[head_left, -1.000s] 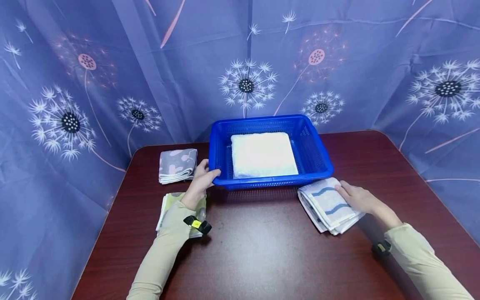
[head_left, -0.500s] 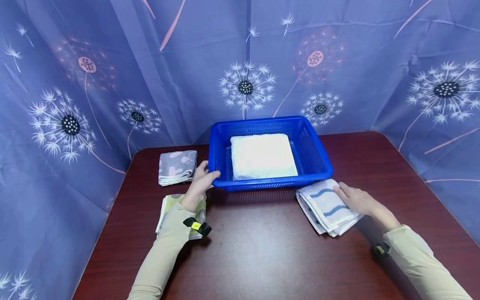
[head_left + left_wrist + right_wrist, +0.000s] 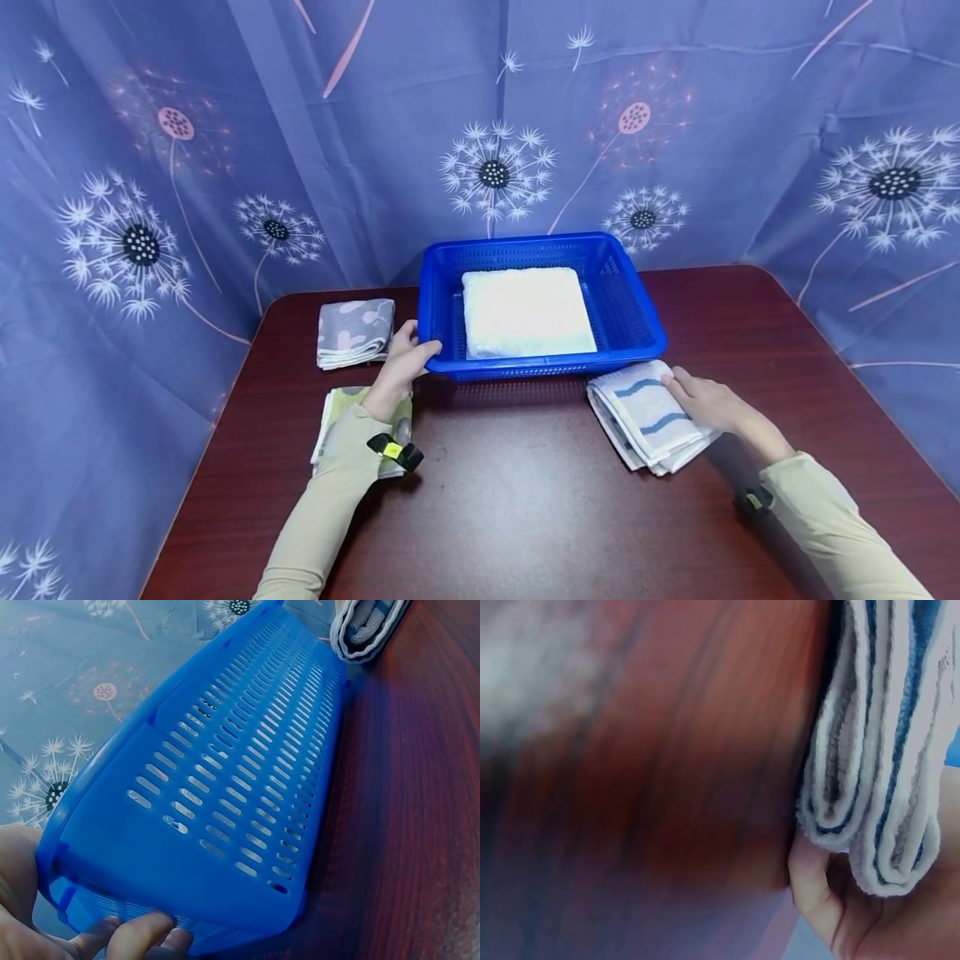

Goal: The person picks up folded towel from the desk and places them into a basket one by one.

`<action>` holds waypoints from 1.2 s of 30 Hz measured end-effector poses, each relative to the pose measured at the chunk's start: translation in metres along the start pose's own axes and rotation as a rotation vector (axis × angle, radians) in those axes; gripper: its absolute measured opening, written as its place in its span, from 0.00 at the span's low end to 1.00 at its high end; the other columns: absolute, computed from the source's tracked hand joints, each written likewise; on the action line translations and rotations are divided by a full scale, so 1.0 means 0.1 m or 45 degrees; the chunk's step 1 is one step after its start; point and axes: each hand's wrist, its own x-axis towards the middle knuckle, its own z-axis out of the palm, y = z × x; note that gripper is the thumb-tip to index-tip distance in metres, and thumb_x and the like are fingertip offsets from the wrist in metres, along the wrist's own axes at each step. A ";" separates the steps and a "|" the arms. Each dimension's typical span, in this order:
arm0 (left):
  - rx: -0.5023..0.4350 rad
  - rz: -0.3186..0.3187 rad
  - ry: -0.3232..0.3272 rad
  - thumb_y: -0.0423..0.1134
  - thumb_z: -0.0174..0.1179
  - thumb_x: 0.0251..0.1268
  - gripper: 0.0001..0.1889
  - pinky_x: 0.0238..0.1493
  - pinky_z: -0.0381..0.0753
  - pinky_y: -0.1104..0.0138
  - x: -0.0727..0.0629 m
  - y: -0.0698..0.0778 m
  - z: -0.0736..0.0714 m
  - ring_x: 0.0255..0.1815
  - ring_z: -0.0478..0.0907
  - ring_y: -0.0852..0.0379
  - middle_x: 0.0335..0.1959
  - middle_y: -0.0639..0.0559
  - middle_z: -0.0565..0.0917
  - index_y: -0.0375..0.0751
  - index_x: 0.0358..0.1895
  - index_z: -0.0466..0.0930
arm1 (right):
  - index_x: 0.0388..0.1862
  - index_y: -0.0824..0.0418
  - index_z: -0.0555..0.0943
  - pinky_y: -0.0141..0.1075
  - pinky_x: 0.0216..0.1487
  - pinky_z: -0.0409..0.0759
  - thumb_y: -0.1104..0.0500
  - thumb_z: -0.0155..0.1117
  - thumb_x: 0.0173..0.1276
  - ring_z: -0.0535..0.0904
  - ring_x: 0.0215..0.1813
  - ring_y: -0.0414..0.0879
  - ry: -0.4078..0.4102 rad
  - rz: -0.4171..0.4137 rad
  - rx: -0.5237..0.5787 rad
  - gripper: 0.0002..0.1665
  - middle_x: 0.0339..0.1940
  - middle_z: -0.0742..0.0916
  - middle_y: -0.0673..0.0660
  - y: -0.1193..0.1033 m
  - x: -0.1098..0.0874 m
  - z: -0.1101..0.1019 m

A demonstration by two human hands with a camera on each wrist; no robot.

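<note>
With my left hand (image 3: 402,367) I grip the near left corner of a blue plastic basket (image 3: 540,362), thumb over the rim and fingers against the slotted side (image 3: 217,795). A folded white towel (image 3: 528,312) lies flat inside the basket. My right hand (image 3: 712,404) holds the right edge of a folded white towel with blue wavy stripes (image 3: 656,417), just off the basket's near right corner. In the right wrist view the fingers reach under the layered folds of this striped towel (image 3: 877,765); the thumb is on top in the head view.
A folded grey and pink towel (image 3: 355,329) lies left of the basket. Nearer, a folded yellow-green towel (image 3: 341,417) is partly covered by my left forearm. All rest on a dark red wooden table (image 3: 517,500). A blue dandelion-print curtain (image 3: 375,125) hangs behind.
My right hand and the striped towel have shifted slightly left and toward me. The left hand and the basket have stayed in place.
</note>
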 end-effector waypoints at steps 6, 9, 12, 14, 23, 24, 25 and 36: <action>-0.007 -0.007 -0.005 0.28 0.50 0.61 0.20 0.44 0.78 0.64 -0.01 0.00 0.00 0.57 0.74 0.38 0.60 0.30 0.74 0.35 0.57 0.64 | 0.66 0.73 0.62 0.62 0.54 0.72 0.42 0.31 0.79 0.72 0.59 0.74 -0.012 0.027 -0.006 0.37 0.61 0.74 0.78 -0.01 0.00 0.00; -0.001 -0.007 -0.001 0.28 0.50 0.61 0.20 0.44 0.79 0.64 -0.01 -0.01 0.00 0.57 0.74 0.39 0.60 0.30 0.74 0.35 0.57 0.64 | 0.67 0.75 0.60 0.62 0.54 0.72 0.41 0.30 0.79 0.71 0.59 0.75 -0.019 0.041 -0.001 0.39 0.61 0.73 0.79 -0.01 0.00 0.01; -0.006 -0.013 0.002 0.28 0.50 0.61 0.19 0.43 0.78 0.64 -0.01 -0.01 0.00 0.57 0.74 0.39 0.60 0.30 0.74 0.35 0.57 0.64 | 0.68 0.75 0.59 0.62 0.54 0.72 0.41 0.29 0.79 0.71 0.59 0.75 -0.027 0.051 0.009 0.40 0.61 0.73 0.80 -0.02 0.01 0.00; -0.012 -0.014 0.002 0.27 0.50 0.61 0.19 0.43 0.79 0.64 0.00 -0.01 0.00 0.57 0.74 0.39 0.60 0.30 0.74 0.35 0.57 0.64 | 0.68 0.75 0.59 0.62 0.54 0.72 0.41 0.29 0.79 0.71 0.59 0.76 -0.034 0.056 0.011 0.40 0.60 0.73 0.80 -0.02 0.01 0.00; -0.010 -0.011 0.008 0.28 0.51 0.61 0.18 0.41 0.78 0.65 0.01 -0.02 0.00 0.54 0.74 0.41 0.57 0.31 0.75 0.36 0.55 0.65 | 0.70 0.77 0.57 0.63 0.56 0.70 0.39 0.28 0.78 0.69 0.61 0.77 -0.063 0.079 0.020 0.44 0.63 0.71 0.81 -0.07 -0.01 0.02; -0.012 -0.012 0.010 0.28 0.51 0.62 0.18 0.41 0.78 0.65 0.01 -0.02 0.00 0.53 0.75 0.41 0.57 0.31 0.75 0.36 0.55 0.65 | 0.70 0.77 0.57 0.63 0.57 0.70 0.39 0.28 0.78 0.69 0.61 0.76 -0.063 0.078 0.023 0.44 0.63 0.71 0.80 -0.08 -0.02 0.02; -0.007 -0.012 0.010 0.28 0.51 0.62 0.18 0.40 0.78 0.65 0.01 -0.03 0.00 0.53 0.75 0.42 0.56 0.31 0.75 0.36 0.55 0.65 | 0.70 0.77 0.57 0.63 0.56 0.70 0.39 0.28 0.78 0.69 0.61 0.76 -0.064 0.075 0.025 0.44 0.63 0.71 0.80 -0.08 -0.02 0.02; 0.007 0.007 0.014 0.29 0.52 0.62 0.17 0.40 0.78 0.65 0.00 -0.02 0.01 0.51 0.75 0.43 0.53 0.33 0.76 0.37 0.54 0.66 | 0.71 0.76 0.56 0.63 0.56 0.71 0.38 0.29 0.78 0.70 0.60 0.76 -0.080 0.073 0.017 0.44 0.62 0.72 0.80 -0.14 -0.03 0.04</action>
